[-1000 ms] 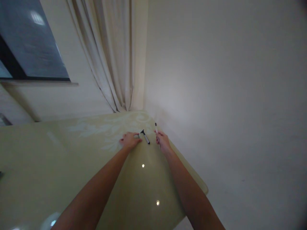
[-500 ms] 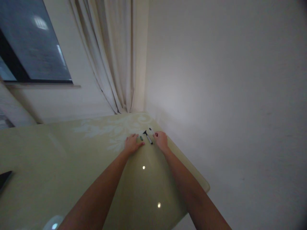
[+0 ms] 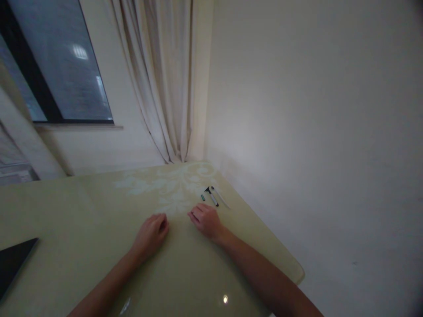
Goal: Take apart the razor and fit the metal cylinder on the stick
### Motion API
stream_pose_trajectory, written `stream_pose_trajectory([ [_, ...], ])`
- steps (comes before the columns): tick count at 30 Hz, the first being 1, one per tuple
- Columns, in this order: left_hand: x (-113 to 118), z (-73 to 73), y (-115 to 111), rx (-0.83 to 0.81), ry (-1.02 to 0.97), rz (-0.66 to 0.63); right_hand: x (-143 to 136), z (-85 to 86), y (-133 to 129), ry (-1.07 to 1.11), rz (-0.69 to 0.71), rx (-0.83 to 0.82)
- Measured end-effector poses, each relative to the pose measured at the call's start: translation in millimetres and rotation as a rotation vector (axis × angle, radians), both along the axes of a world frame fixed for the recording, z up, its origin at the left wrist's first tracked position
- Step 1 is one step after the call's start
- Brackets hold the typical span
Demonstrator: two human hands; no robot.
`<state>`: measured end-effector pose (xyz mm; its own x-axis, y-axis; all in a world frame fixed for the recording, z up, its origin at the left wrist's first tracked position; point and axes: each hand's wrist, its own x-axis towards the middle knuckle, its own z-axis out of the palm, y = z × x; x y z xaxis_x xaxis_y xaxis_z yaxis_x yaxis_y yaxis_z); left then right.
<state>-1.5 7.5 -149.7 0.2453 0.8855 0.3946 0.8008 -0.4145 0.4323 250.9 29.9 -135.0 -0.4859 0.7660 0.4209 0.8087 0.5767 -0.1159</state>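
Observation:
My left hand [image 3: 152,231] rests on the table, its fingers curled into a loose fist with nothing visible inside. To the right, my right hand [image 3: 205,219] lies on the tabletop with bent fingers drawn together, and I see nothing in them. Just beyond it are three small things lying side by side. A razor [image 3: 213,198] with a black head and pale handle is in the middle. On its right lies a slim white toothbrush [image 3: 222,198] with a dark head. A small green cylinder, like a battery [image 3: 202,197], lies on its left. Neither hand touches them.
The glossy pale table [image 3: 82,220] meets a white wall [image 3: 297,110] along its right side. A dark flat object [image 3: 16,262] sits at the left edge. Behind the table hang beige curtains [image 3: 165,79] beside a window [image 3: 72,66].
My right hand has let go of the toothbrush and moved toward me and left. My left hand has drawn back leftward, curling its fingers. The view has shifted slightly.

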Motion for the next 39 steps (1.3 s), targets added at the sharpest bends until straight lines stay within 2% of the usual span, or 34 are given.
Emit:
stream_pose_trajectory([
  [3,-10,4.3,3,-0.075,-0.041,0.204,-17,-9.9,-4,-0.061,0.049,0.009],
  [6,-10,8.4,4,-0.141,0.023,0.350,-13,-10.7,-3,-0.068,-0.025,-0.011],
  [9,-5,11.6,0,-0.196,0.090,0.366,2,-7.3,2,-0.060,-0.172,-0.056],
  [13,3,13.5,-7,-0.236,0.177,0.312,22,-1.6,16,-0.044,-0.370,-0.093],
  [16,6,14.9,-12,-0.257,0.248,0.281,37,9.1,32,-0.101,-0.419,-0.111],
  [20,0,19.0,-19,-0.283,0.305,0.294,51,35.1,57,-0.224,-0.290,-0.220],
  [24,-5,22.4,-21,-0.298,0.330,0.316,50,57.3,81,-0.324,-0.175,-0.301],
  [27,-5,22.5,-19,-0.308,0.347,0.319,45,63.9,91,-0.376,-0.113,-0.328],
  [32,-3,22.4,-18,-0.305,0.375,0.301,38,66.3,95,-0.398,-0.091,-0.332],
  [35,0,23.0,-18,-0.305,0.404,0.241,13,69.2,93,-0.385,-0.043,-0.310],
  [39,3,24.6,-22,-0.306,0.452,0.161,-57,71.9,91,-0.362,0.093,-0.276],
])
